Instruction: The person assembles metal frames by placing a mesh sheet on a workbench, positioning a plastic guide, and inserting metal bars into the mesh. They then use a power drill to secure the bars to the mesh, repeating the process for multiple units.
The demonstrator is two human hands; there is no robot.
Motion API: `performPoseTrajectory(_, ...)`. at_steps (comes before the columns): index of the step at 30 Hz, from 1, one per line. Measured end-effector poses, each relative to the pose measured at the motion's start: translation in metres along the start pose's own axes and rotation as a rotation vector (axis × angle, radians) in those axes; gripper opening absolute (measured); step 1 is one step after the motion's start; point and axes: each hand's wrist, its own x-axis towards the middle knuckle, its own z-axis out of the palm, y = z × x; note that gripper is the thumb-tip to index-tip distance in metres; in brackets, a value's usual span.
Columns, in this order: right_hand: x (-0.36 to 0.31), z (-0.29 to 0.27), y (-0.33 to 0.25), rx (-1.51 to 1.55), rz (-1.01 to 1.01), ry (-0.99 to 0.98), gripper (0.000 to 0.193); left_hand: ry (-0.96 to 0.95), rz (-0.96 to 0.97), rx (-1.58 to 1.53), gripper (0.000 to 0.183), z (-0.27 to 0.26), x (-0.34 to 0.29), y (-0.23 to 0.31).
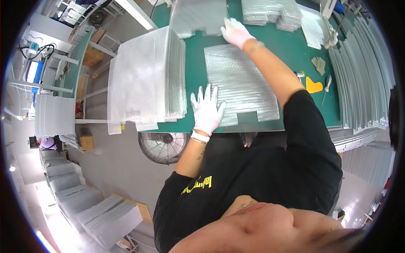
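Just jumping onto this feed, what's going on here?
A gloved person stands at a green table handling silvery, textured panels. The left grip is spread open at the near left edge of the middle panel. The right grip is at the far stack's near right corner; whether it is pinching anything is unclear. Another stack sits to the left.

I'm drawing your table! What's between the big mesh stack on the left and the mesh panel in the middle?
In the head view, a strip of green tabletop, with the gloved left hand over its near end.
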Motion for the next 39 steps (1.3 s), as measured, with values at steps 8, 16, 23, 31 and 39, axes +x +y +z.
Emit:
performPoseTrajectory(8,0.072,0.020,-0.039,-0.182,0.448,-0.154,0.039,-0.020,-0.060,-0.064,0.067,-0.005,-0.003,-0.002)
performPoseTrajectory(16,0.102,-0.010,-0.014,0.337,-0.191,0.485,0.046,-0.053,-0.059,-0.115,0.069,-0.010,0.000,0.001)
performPoseTrajectory(23,0.030,-0.129,-0.036,0.872,-0.291,0.470,0.048,-0.044,-0.082,-0.258,0.080,-0.008,0.000,-0.008)
performPoseTrajectory(31,-0.187,-0.153,0.010,1.146,0.043,0.368,0.057,0.068,-0.143,-0.286,0.086,-0.014,0.002,-0.014)
performPoseTrajectory(39,-0.308,-0.115,0.006,0.980,0.240,0.145,0.050,0.128,-0.353,-1.159,0.087,-0.070,-0.036,0.025)
